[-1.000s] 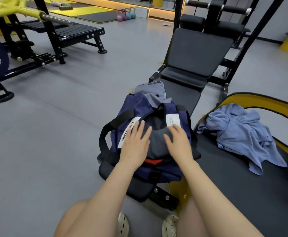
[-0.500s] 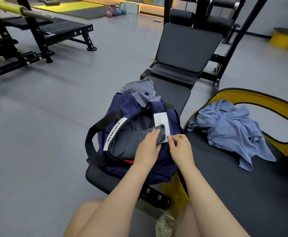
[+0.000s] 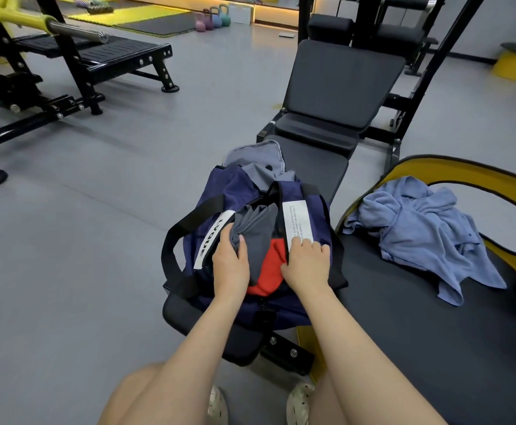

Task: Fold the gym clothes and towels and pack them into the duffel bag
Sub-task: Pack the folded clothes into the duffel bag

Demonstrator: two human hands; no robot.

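Head view. A navy fabric duffel bag [image 3: 244,191] with black webbing handles lies open on the black padded surface [image 3: 315,161] of a gym bench, its long axis running away from the person. Inside the opening lies a folded dark grey garment [image 3: 258,225], partly covering a red garment [image 3: 267,271] beneath it. The left hand [image 3: 230,265] rests at the left lip of the opening, its grip closed on the near edge of the grey garment, thumb on top of the cloth. The right hand [image 3: 307,262] rests on the right lip beside the white printed label [image 3: 296,222]; its fingers curl over the bag edge, apparently holding the opening apart, though the fingertips are hidden.

A crumpled light blue towel [image 3: 419,228] lies unfolded on the black mat [image 3: 434,332] with its yellow rim, to the right of the bag and apart from it. It lies nearer the right hand. In judgement, once the grey garment is tucked in, the next reach goes rightward to this towel, which must be folded before packing.
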